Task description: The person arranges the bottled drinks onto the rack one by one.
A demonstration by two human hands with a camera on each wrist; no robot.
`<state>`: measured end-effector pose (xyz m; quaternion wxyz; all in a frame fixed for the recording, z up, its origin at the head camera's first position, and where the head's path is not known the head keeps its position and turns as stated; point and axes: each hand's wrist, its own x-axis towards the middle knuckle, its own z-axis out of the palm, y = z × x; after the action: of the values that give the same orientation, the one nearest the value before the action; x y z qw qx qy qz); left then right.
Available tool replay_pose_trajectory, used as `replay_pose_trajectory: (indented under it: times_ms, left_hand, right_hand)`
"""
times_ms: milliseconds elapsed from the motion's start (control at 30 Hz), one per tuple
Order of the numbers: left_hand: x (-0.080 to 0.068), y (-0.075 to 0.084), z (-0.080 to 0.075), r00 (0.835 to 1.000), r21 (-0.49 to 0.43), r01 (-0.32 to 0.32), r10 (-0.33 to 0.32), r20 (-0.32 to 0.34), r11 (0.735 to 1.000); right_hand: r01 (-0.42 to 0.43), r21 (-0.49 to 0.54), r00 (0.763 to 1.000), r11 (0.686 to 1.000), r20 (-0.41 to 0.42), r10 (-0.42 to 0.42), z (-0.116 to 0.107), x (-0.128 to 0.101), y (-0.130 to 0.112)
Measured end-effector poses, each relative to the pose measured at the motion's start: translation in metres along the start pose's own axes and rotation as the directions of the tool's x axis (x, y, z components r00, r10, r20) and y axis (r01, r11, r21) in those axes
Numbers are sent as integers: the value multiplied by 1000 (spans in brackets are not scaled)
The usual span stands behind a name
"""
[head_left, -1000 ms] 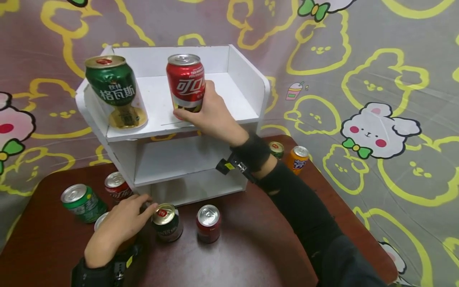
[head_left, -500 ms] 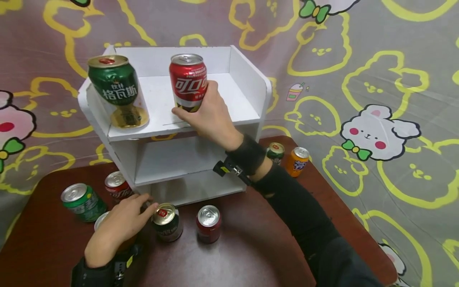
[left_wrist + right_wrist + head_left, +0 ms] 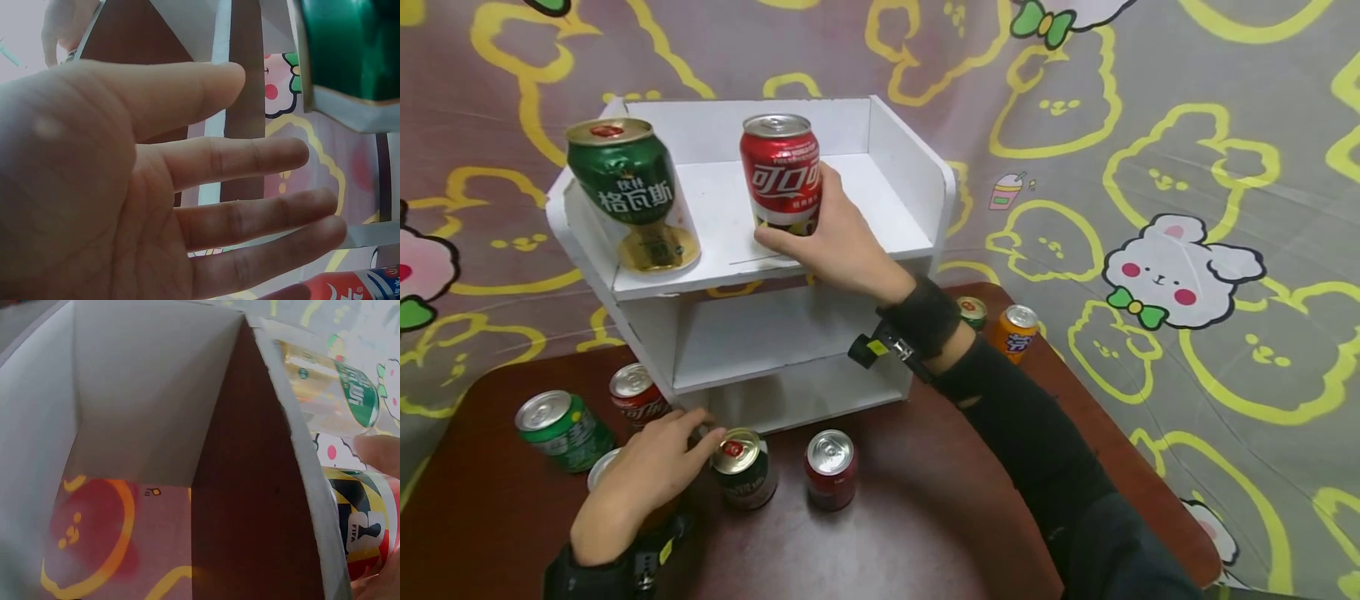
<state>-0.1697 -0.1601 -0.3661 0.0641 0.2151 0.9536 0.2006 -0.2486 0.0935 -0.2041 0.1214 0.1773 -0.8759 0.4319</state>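
My right hand [image 3: 842, 242] grips a red cola can [image 3: 781, 175] at the top shelf of a white shelf unit [image 3: 857, 192], thumb at the front of its lower part. In the right wrist view, the can's yellow-and-black lower band [image 3: 359, 519] shows beside the shelf edge. To its left on that shelf stands a green and gold kvass can [image 3: 632, 192]. My left hand [image 3: 651, 467] is low at the left, fingers extended and nothing in the palm. Its thumb side is close to a gold-topped dark green can [image 3: 745, 471] on the table.
A small red can [image 3: 831, 471] stands on the brown table [image 3: 925, 517] before the unit. Left of the unit are a tilted green can [image 3: 568, 433], a red cola can [image 3: 638, 396] and a partly hidden can. An orange can [image 3: 1017, 333] and a gold-topped can [image 3: 972, 311] stand right.
The head view has shifted slightly, so everything sits a little further left. Both hands and the cans otherwise keep their places.
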Motion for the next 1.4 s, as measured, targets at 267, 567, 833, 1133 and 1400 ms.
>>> replay_pose_trajectory:
  times_ms: [267, 567, 833, 1133, 1400]
  left_hand:
    - [-1, -1, -1, 1000, -4, -2, 2, -6, 1000]
    - [-3, 0, -3, 1000, -1, 16, -16, -7, 1000]
    - [-4, 1, -3, 1000, -14, 15, -15, -9, 1000]
    - [-5, 1, -4, 999, -8, 15, -16, -36, 1000]
    - [-6, 2, -4, 999, -5, 43, -43, -21, 999]
  right_hand:
    - [-40, 2, 998, 999, 50, 40, -2, 1, 0]
    - [-38, -74, 999, 997, -28, 36, 2, -2, -1]
    - [-13, -102, 996, 995, -90, 4, 6, -3, -1]
    - [-25, -107, 988, 994, -152, 9, 11, 0, -6]
    - [-23, -94, 990, 995, -143, 9, 11, -1, -2]
